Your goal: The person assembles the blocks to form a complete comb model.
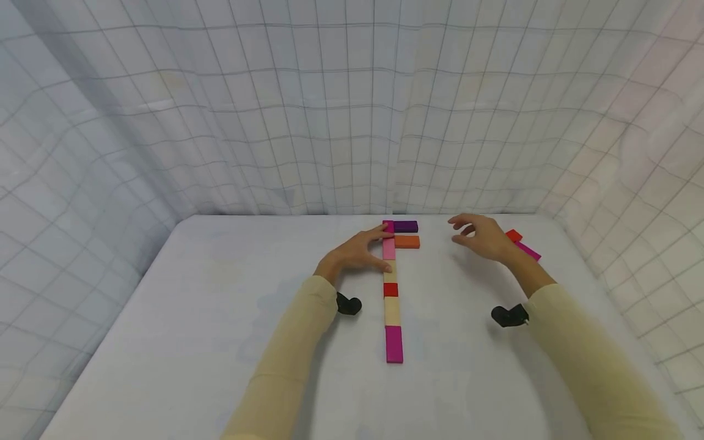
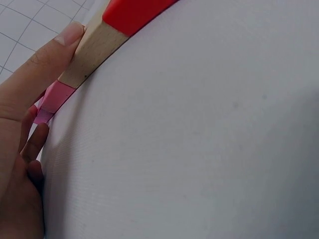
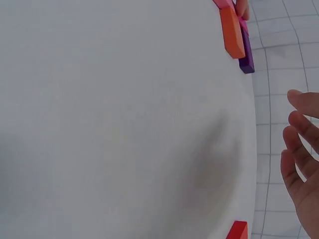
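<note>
A straight line of flat coloured blocks runs from the table's back edge toward the front: magenta (image 1: 388,226), pink (image 1: 388,249), bare wood (image 1: 390,276), red (image 1: 390,289), a second wood block (image 1: 392,311) and a front magenta block (image 1: 393,345). My left hand (image 1: 356,250) spans the far part, fingertips at the back magenta block and thumb (image 2: 70,37) touching the nearer-middle wood one. A purple block (image 1: 407,227) and an orange block (image 1: 407,242) stick out to the right from the line's far end. Holding nothing, my right hand (image 1: 484,237) hovers with loosely bent fingers above the table's back right.
Beyond the right hand lie a loose red block (image 1: 514,235) and a loose magenta block (image 1: 529,251), partly hidden by that wrist. The white table (image 1: 220,342) is bordered by checked white curtains (image 1: 341,110) at the back and sides.
</note>
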Demonstrator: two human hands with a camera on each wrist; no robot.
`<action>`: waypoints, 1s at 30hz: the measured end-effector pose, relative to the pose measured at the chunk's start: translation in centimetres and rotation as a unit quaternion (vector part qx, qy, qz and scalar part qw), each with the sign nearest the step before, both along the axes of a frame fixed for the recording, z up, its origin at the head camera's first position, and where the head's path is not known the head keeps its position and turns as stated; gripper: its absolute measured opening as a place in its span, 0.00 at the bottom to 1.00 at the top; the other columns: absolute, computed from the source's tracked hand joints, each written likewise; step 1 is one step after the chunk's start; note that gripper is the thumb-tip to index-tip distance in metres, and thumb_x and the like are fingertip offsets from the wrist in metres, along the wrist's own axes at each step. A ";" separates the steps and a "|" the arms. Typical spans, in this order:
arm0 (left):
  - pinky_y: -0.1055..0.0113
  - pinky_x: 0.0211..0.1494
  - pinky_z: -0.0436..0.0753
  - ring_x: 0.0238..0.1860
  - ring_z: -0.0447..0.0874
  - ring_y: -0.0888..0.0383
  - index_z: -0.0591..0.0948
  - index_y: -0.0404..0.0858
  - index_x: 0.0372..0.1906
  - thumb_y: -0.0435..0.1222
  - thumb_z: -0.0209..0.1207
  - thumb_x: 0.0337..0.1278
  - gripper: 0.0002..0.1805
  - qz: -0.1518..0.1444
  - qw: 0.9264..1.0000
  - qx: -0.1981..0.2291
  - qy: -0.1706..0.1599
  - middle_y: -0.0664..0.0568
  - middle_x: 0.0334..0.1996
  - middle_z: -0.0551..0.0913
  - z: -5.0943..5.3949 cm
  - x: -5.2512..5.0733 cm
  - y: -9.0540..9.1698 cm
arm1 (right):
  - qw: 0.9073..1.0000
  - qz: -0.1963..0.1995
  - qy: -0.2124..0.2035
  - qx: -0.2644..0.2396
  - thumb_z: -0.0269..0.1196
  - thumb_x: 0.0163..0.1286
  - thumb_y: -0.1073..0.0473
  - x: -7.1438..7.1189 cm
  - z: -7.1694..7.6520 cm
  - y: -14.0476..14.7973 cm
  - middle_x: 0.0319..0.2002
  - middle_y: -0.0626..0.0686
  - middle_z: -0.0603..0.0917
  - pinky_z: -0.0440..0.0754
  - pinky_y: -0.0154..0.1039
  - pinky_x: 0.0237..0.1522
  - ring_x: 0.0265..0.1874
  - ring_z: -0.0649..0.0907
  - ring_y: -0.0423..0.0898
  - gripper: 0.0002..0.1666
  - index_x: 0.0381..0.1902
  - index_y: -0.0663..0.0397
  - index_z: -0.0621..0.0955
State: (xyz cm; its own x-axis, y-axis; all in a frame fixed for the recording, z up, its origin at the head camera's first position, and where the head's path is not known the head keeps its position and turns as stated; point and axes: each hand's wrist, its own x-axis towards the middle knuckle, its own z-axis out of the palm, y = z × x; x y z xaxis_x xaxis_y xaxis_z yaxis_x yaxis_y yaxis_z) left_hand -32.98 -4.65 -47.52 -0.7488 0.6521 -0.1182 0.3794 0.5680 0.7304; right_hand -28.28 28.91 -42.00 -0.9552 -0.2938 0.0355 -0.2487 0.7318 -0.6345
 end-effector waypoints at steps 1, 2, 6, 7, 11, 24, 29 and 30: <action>0.45 0.80 0.50 0.81 0.44 0.53 0.67 0.51 0.79 0.51 0.77 0.51 0.50 0.001 1.000 0.001 0.002 0.60 0.83 0.49 0.1 0.0 0.1 | 1.000 -0.004 0.002 0.002 0.65 0.75 0.63 0.2 0.4 0.6 0.58 0.67 0.80 0.83 0.56 0.52 0.55 0.81 0.61 0.25 0.67 0.64 0.77; 0.45 0.80 0.50 0.81 0.44 0.53 0.67 0.51 0.79 0.51 0.77 0.51 0.50 0.000 1.000 0.001 0.003 0.60 0.83 0.49 0.2 0.0 0.1 | 1.000 -0.007 0.007 0.005 0.65 0.75 0.63 0.5 0.7 1.1 0.57 0.67 0.81 0.82 0.56 0.51 0.55 0.81 0.61 0.25 0.66 0.64 0.77; 0.45 0.80 0.50 0.81 0.44 0.53 0.68 0.52 0.79 0.51 0.78 0.50 0.50 0.005 1.000 -0.002 0.005 0.60 0.83 0.49 0.3 -0.1 0.2 | 1.000 -0.016 0.019 0.017 0.66 0.75 0.61 1.3 1.5 3.2 0.57 0.67 0.81 0.81 0.56 0.50 0.55 0.82 0.61 0.25 0.66 0.63 0.77; 0.46 0.80 0.50 0.81 0.44 0.53 0.68 0.52 0.79 0.51 0.78 0.51 0.50 0.004 1.000 -0.003 0.005 0.59 0.83 0.49 0.3 -0.1 0.2 | 0.999 -0.019 0.020 0.020 0.66 0.75 0.60 1.5 1.6 3.7 0.57 0.67 0.82 0.82 0.55 0.50 0.55 0.82 0.61 0.25 0.66 0.63 0.77; 0.45 0.80 0.49 0.81 0.44 0.52 0.68 0.52 0.79 0.51 0.78 0.51 0.50 0.004 1.000 -0.003 0.004 0.59 0.83 0.50 0.1 -0.1 0.3 | 0.999 -0.037 0.017 0.031 0.66 0.75 0.59 2.5 2.1 5.5 0.57 0.65 0.82 0.82 0.51 0.46 0.53 0.83 0.60 0.26 0.67 0.61 0.77; 0.44 0.79 0.50 0.81 0.44 0.52 0.68 0.53 0.79 0.51 0.77 0.50 0.50 0.014 1.000 -0.006 -0.001 0.61 0.83 0.49 -0.1 0.2 0.0 | 0.996 -0.077 -0.006 0.054 0.63 0.77 0.53 4.9 1.3 11.1 0.57 0.70 0.79 0.82 0.45 0.46 0.56 0.79 0.67 0.29 0.68 0.66 0.74; 0.45 0.80 0.50 0.81 0.44 0.53 0.67 0.52 0.79 0.50 0.77 0.51 0.49 0.006 1.000 -0.003 0.004 0.60 0.83 0.49 0.0 0.1 0.0 | 0.994 -0.096 -0.019 0.056 0.61 0.78 0.54 5.6 0.1 12.9 0.58 0.72 0.78 0.82 0.55 0.50 0.56 0.79 0.70 0.29 0.68 0.68 0.72; 0.45 0.80 0.50 0.81 0.44 0.53 0.67 0.52 0.79 0.50 0.77 0.51 0.49 0.005 1.000 -0.002 0.005 0.61 0.83 0.49 0.1 0.1 0.1 | 0.993 -0.102 -0.026 0.054 0.61 0.79 0.54 5.7 -0.3 13.2 0.59 0.73 0.78 0.82 0.57 0.51 0.56 0.79 0.70 0.30 0.69 0.68 0.72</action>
State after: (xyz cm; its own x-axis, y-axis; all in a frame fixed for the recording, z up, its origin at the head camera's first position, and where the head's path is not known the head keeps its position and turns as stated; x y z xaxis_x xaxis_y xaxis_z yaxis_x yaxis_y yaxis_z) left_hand -32.92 -4.56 -47.41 -0.7569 0.6435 -0.1141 0.3802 0.5755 0.7241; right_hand -22.57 42.13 -42.28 -0.9949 -0.0942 -0.0373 -0.0575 0.8277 -0.5582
